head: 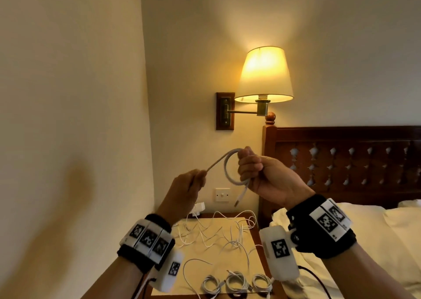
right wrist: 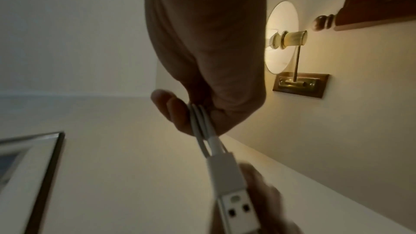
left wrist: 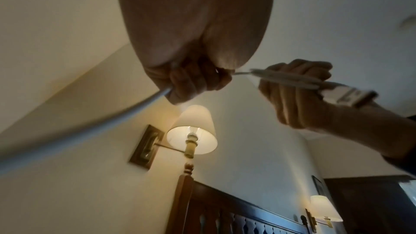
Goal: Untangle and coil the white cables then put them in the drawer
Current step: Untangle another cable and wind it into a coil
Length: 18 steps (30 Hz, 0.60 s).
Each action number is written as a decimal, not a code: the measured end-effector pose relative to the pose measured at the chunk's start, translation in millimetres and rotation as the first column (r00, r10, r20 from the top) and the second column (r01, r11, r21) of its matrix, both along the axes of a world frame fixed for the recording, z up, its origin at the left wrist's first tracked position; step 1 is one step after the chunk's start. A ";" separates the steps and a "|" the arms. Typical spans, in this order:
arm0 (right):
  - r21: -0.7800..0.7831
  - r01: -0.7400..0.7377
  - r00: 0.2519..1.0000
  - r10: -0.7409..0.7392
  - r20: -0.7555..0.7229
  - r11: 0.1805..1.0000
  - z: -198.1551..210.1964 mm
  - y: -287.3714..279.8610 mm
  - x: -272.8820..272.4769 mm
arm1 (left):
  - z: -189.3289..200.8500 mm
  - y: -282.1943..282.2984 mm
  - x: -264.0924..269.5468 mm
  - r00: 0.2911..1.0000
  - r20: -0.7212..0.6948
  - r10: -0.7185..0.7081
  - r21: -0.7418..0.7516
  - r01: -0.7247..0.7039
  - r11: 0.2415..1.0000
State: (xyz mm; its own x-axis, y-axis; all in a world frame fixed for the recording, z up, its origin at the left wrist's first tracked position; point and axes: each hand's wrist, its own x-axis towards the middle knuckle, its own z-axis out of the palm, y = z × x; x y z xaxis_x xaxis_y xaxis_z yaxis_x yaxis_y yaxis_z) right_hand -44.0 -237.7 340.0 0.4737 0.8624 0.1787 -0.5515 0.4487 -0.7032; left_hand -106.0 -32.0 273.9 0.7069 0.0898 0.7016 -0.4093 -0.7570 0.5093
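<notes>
Both hands are raised in front of the wall. My right hand [head: 250, 169] grips a small loop of white cable [head: 229, 173], its strands bunched between thumb and fingers [right wrist: 175, 115]; the USB plug [head: 238, 202] hangs below it, large in the right wrist view as plug [right wrist: 238, 207]. My left hand [head: 193, 182] pinches the same cable's free run [head: 218, 162], which leaves the fist as a long strand [left wrist: 90, 127]. On the nightstand [head: 230, 262] lie tangled white cables [head: 218, 232] and three coiled cables [head: 237, 284] at its front edge. No drawer is in view.
A lit wall lamp [head: 264, 75] hangs just above and behind the hands. A dark wooden headboard [head: 341, 162] and a bed with white bedding [head: 364, 241] fill the right. A light switch [head: 222, 195] and a white plug adapter [head: 198, 208] sit on the wall behind the nightstand.
</notes>
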 end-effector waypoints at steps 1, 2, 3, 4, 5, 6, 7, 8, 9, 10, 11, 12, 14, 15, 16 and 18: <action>0.028 0.044 0.999 -0.043 -0.023 0.999 3.9 -4.3 4.7 | -15.6 3.9 -2.8 0.999 -0.037 0.009 -0.026 -0.010 1.000; 0.038 0.107 0.994 -0.106 -0.022 0.993 7.8 -7.8 9.0 | -30.6 6.4 -6.5 0.996 -0.083 0.020 -0.030 -0.023 0.999; 0.028 0.178 0.984 -0.178 0.006 0.984 10.8 -10.1 12.6 | -42.7 6.1 -11.0 0.991 -0.136 0.021 -0.012 -0.023 1.000; 0.003 0.245 0.968 -0.244 0.058 0.970 12.0 -9.8 15.7 | -50.2 2.6 -16.7 0.980 -0.198 0.003 0.028 0.003 1.000; -0.030 0.303 0.946 -0.297 0.134 0.953 11.6 -7.7 17.1 | -50.9 -4.7 -23.4 0.964 -0.263 -0.032 0.089 0.057 0.994; -0.066 0.354 0.916 -0.331 0.229 0.933 9.7 -3.3 17.9 | -45.0 -14.9 -30.6 0.947 -0.313 -0.071 0.164 0.128 0.978; -0.100 0.397 0.877 -0.345 0.335 0.912 6.3 2.3 17.8 | -33.8 -26.2 -37.3 0.935 -0.336 -0.112 0.232 0.197 0.953; -0.125 0.434 0.829 -0.341 0.443 0.892 2.6 8.0 16.3 | -18.7 -37.3 -43.8 0.931 -0.332 -0.154 0.271 0.250 0.930; -0.138 0.464 0.775 -0.326 0.541 0.875 -0.4 13.2 13.4 | -0.8 -47.0 -49.2 0.934 -0.304 -0.186 0.288 0.277 0.917; -0.141 0.488 0.722 -0.307 0.620 0.862 -2.4 16.9 9.9 | 16.6 -53.9 -53.2 0.946 -0.257 -0.200 0.297 0.273 0.915; -0.141 0.508 0.673 -0.290 0.680 0.849 -3.7 19.2 6.6 | 32.3 -58.1 -55.4 0.961 -0.196 -0.196 0.301 0.249 0.921; -0.136 0.531 0.626 -0.278 0.729 0.837 -3.8 20.3 2.6 | 45.1 -59.1 -55.9 0.973 -0.139 -0.183 0.306 0.218 0.927; -0.121 0.561 0.551 -0.260 0.793 0.819 -3.6 20.5 -2.9 | 63.2 -56.3 -52.4 0.988 -0.058 -0.143 0.347 0.154 0.925; -0.118 0.555 0.537 -0.246 0.807 0.823 -3.4 19.5 -5.2 | 68.1 -53.5 -49.1 0.993 -0.030 -0.118 0.378 0.121 0.918; -0.122 0.540 0.537 -0.230 0.811 0.833 -3.5 18.8 -7.1 | 71.0 -50.0 -45.2 0.996 -0.003 -0.093 0.402 0.086 0.911; -0.135 0.507 0.570 -0.214 0.793 0.851 -3.6 17.6 -9.9 | 73.5 -40.9 -35.9 0.996 0.079 -0.032 0.431 -0.005 0.902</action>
